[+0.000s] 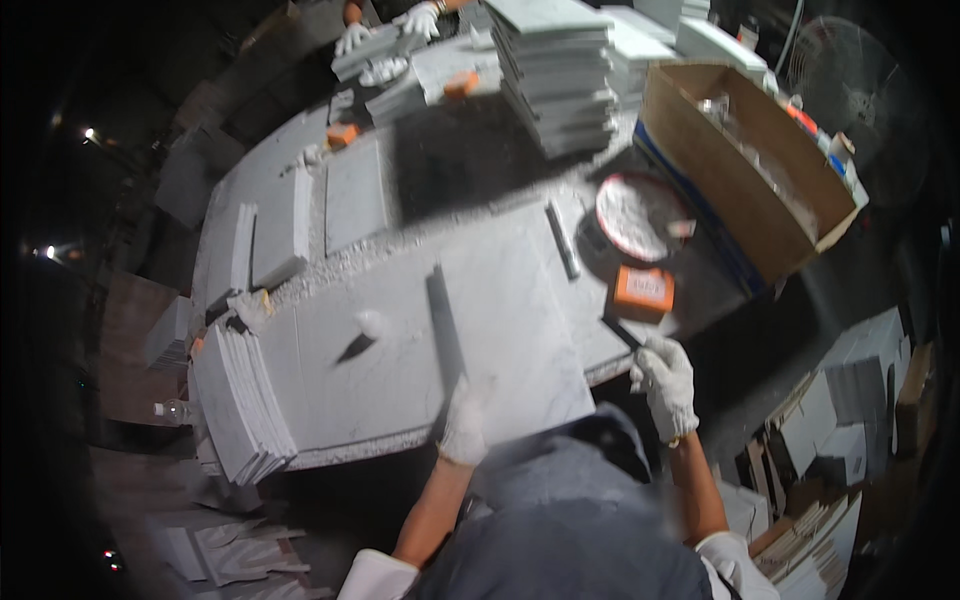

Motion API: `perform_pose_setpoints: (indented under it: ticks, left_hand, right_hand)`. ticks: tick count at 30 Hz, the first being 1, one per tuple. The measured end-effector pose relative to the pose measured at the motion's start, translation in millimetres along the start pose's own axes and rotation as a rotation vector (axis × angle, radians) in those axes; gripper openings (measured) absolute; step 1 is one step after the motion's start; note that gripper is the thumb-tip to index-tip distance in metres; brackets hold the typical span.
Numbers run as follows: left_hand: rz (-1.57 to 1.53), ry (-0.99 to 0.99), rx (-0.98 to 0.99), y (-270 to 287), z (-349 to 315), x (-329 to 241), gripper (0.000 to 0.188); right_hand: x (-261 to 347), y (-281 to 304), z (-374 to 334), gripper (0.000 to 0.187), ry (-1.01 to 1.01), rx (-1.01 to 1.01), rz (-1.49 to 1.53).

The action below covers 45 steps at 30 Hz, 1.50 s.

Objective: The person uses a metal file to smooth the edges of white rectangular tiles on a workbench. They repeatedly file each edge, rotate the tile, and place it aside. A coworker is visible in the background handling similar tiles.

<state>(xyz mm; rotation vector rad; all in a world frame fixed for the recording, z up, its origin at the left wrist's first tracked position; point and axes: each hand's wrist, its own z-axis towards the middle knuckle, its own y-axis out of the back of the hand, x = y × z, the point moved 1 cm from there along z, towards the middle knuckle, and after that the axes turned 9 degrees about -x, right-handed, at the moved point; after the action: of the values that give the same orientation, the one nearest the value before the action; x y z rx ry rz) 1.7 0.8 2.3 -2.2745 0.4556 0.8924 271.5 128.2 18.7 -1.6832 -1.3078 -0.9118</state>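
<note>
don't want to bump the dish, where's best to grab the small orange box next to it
Probably by its left and right sides, coming from the near side: the orange box is small and straight-sided, and the red-rimmed dish sits just beyond its far side.

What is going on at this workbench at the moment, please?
A person's gloved left hand is over the near part of a large pale slab; blur hides whether it holds anything. The gloved right hand holds a thin dark tool near an orange box. Narrow stacked slabs lie at the left, and a co-worker's gloved hands are at pale pieces on the far side.
</note>
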Motion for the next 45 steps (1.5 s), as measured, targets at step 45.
perform_pose_setpoints:
  ticks: [45]
  left_hand:
    - [0.204, -0.031, 0.052, -28, -9, -1, 0.046]
  right_hand:
    - [-10, -12, -26, 0.019, 0.107, 0.460, -0.431]
